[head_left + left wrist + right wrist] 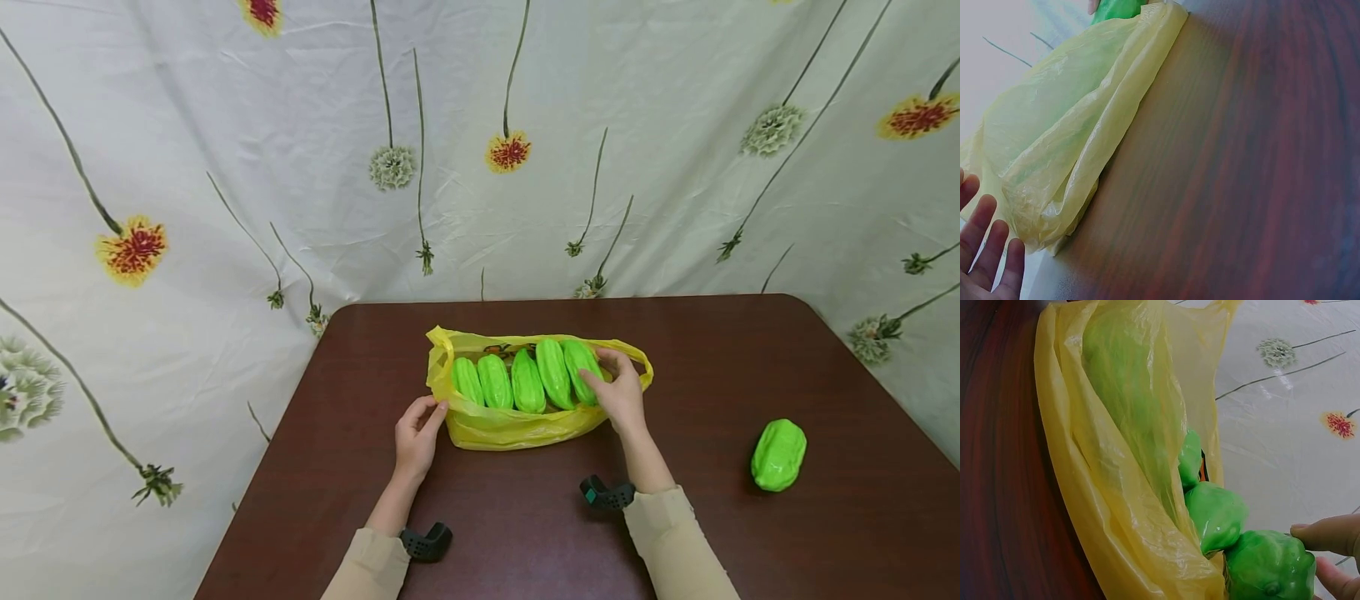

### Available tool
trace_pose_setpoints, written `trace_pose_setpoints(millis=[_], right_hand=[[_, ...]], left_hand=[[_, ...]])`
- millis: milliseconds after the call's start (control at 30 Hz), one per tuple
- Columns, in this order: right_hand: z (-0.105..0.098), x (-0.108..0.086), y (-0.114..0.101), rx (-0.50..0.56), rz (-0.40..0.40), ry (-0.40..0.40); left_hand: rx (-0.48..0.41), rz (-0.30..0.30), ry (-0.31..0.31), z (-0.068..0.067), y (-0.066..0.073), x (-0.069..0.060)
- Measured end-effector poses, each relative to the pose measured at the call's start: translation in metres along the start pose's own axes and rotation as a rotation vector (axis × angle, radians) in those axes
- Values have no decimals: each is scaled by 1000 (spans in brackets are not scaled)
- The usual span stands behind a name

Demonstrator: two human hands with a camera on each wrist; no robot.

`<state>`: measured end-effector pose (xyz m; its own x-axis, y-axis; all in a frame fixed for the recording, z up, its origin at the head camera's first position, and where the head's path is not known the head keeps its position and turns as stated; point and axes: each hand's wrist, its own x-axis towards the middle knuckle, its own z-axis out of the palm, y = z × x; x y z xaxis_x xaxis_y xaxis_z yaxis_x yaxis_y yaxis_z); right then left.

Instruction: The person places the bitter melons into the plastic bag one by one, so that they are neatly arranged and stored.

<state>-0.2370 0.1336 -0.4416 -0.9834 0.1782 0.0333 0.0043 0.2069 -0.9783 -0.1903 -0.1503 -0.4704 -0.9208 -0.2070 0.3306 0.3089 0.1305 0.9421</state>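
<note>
"As you read the head view from the left, you have one flowered cloth point(300, 125) along the left edge and top of the frame. What comes first on your one table point(712, 375)?"

"Your left hand point(414, 446), just left of the frame's lower middle, with one of your two black wrist devices point(426, 542) below it. Its thumb and index fingertip come up to the left end of your one yellow bag point(517, 435). In the left wrist view your fingers stand apart at the lower left, but your thumb is out of sight, so I cannot tell whether you pinch the plastic."

"How many green gourds do you have in that bag?"

"Five, in a row at the centre of the frame. Your first gourd point(467, 382) lies just above and right of your left fingertips; your second gourd point(495, 382), third gourd point(528, 383) and fourth gourd point(553, 373) follow to the right."

"And the fifth gourd point(580, 367)?"

"Your right hand point(621, 396) is clamped on it at the bag's right end, your thumb to one side. The right wrist view shows that grip at lower right."

"Anything farther right?"

"One loose gourd point(780, 454), your sixth, on the table at the lower right of the frame, well apart from your right hand."
</note>
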Motion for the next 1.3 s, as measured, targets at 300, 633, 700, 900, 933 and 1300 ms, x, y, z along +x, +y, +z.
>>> trace_pose_setpoints(millis=[300, 633, 700, 900, 933, 1300], right_hand=[[-1, 0, 2, -83, 7, 7], [-3, -1, 2, -107, 22, 0], [-4, -1, 2, -110, 32, -10], [-4, 0, 1, -93, 45, -26], [-3, 0, 1, -92, 46, -26], [-5, 0, 0, -104, 61, -32]], left_hand=[[-7, -5, -3, 0, 0, 0], [-6, 5, -13, 0, -1, 0], [-6, 4, -12, 0, -1, 0], [-1, 0, -6, 0, -1, 0], [1, 0, -5, 1, -1, 0], [-11, 17, 10, 0, -31, 5]])
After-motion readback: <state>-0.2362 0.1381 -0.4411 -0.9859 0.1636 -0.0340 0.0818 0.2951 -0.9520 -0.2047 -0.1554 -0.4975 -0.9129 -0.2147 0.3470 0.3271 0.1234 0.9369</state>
